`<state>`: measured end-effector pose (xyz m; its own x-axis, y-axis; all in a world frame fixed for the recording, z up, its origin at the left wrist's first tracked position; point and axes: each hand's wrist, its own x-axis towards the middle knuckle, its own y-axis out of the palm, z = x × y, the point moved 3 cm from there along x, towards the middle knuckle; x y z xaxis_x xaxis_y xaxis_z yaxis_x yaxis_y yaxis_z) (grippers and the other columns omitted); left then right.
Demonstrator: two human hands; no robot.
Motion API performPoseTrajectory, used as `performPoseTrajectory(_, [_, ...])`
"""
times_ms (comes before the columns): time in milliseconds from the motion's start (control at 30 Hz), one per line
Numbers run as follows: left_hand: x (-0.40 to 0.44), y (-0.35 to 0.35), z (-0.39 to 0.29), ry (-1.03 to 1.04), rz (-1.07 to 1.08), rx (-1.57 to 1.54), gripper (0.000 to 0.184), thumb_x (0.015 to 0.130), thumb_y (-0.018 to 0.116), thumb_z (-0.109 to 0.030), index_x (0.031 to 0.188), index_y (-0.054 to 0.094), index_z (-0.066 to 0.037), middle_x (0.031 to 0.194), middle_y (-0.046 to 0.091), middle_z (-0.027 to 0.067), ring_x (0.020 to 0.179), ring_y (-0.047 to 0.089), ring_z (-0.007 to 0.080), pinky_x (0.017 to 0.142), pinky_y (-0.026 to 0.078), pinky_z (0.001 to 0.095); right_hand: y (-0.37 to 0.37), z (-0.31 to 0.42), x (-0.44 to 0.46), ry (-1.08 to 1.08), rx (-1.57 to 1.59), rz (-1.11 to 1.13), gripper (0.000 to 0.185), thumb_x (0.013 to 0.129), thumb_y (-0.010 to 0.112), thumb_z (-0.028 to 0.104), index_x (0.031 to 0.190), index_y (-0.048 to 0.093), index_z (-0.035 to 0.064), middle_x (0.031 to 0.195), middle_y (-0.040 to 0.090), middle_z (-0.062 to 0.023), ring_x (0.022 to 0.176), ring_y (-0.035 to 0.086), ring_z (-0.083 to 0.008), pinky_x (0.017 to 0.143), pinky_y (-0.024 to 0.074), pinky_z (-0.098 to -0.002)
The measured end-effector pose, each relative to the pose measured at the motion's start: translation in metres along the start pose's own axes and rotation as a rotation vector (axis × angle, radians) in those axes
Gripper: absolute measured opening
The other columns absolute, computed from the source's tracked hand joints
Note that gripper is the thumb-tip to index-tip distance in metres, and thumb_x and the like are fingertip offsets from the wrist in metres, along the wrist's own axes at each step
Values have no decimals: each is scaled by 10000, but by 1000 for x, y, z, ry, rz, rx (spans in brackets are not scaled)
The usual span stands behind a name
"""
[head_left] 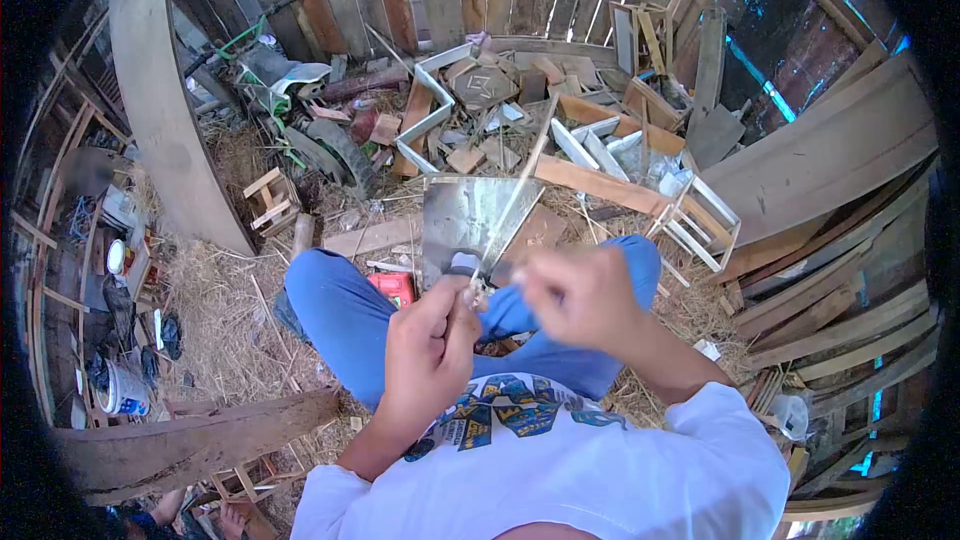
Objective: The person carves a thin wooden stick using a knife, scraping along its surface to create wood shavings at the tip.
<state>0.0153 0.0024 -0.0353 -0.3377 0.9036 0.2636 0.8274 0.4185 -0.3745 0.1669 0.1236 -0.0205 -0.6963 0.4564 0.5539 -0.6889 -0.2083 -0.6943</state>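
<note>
My left hand [432, 338] is closed in front of my lap, thumb and fingers pinching the lower end of a thin pale wooden strip [517, 185]. The strip slants up and away to the right. Beside it on the right, my right hand [590, 298] is curled and blurred by motion. A dark smear shows between this hand and the strip; what the right hand grips cannot be made out. Beyond my hands lies a shiny metal sheet [450, 208] on the ground. A red object [393, 287] rests by my bent left leg.
Scrap boards and wooden frames [590, 175] are heaped ahead. A green-framed machine [285, 100] stands at the back left. Long planks [840, 170] lean on the right. A white bucket [125, 390] sits at left, near a plank [200, 440]. Another person's bare foot [232, 520] shows at lower left.
</note>
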Motion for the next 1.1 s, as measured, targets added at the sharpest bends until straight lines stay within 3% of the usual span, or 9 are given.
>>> performPoseTrajectory(67, [-3, 5, -1, -171, 61, -312, 120, 1062, 501, -27, 976, 582, -5, 638, 485, 13, 559, 438, 63, 510, 333, 270, -15, -29, 9, 236, -26, -137, 232, 935, 699, 256, 774, 616, 112, 601, 607, -100, 523, 626, -315, 465, 452, -428])
performPoseTrajectory(167, [-4, 8, -1, -246, 164, -476, 176, 1110, 447, -76, 1000, 576, -26, 673, 433, -56, 591, 363, 22, 521, 278, 236, -8, -9, 2, 93, -20, -81, 250, 954, 669, 187, 751, 583, 70, 579, 545, -117, 493, 572, -288, 466, 419, -411])
performPoseTrajectory(400, [-2, 6, -7, -338, 263, -677, 254, 1135, 439, -205, 969, 571, -67, 617, 435, -49, 507, 340, 34, 456, 245, 235, -12, -22, 3, 153, -45, -136, 234, 929, 708, 245, 770, 606, 106, 569, 571, -105, 474, 596, -300, 454, 441, -419])
performPoseTrajectory(533, [-2, 2, 2, -436, 302, -780, 252, 1142, 430, -201, 981, 569, -66, 673, 457, -60, 553, 353, 17, 497, 264, 208, -6, -6, -2, 47, -21, 88, 269, 952, 677, 233, 740, 581, 98, 574, 567, -112, 487, 601, -305, 454, 435, -424])
performPoseTrajectory(600, [-4, 4, 0, -435, 317, -818, 255, 1142, 432, -209, 979, 571, -70, 670, 457, -62, 548, 352, 15, 492, 260, 206, -12, -25, 4, 204, 41, -79, 248, 935, 693, 261, 751, 604, 120, 572, 574, -86, 494, 607, -292, 460, 445, -425])
performPoseTrajectory(733, [-1, 3, 2, -427, 274, -808, 255, 1140, 445, -220, 983, 580, -71, 666, 461, -65, 540, 356, 11, 485, 254, 203, 2, 2, -9, 27, 26, 63, 257, 941, 681, 243, 744, 589, 107, 576, 564, -96, 499, 604, -301, 464, 448, -430])
performPoseTrajectory(867, [-4, 3, -4, -467, 310, -829, 255, 1139, 450, -226, 984, 582, -72, 669, 463, -69, 545, 363, 6, 486, 253, 198, -12, -26, 6, 134, -6, -135, 245, 933, 695, 248, 745, 603, 120, 574, 566, -83, 494, 607, -275, 457, 442, -425])
performPoseTrajectory(1000, [-2, 0, 3, -463, 296, -863, 259, 1140, 449, -231, 978, 579, -76, 667, 456, -71, 532, 348, 5, 477, 244, 200, -5, -4, -1, 21, -52, 61, 226, 933, 691, 233, 756, 611, 117, 581, 579, -86, 504, 616, -288, 458, 452, -414])
performPoseTrajectory(1100, [-7, 2, 4, -441, 337, -902, 272, 1141, 447, -243, 965, 573, -78, 651, 438, -74, 511, 325, 8, 457, 226, 211, -10, -17, 3, 130, -5, -64, 203, 935, 685, 255, 781, 633, 134, 589, 592, -86, 517, 628, -292, 467, 459, -431])
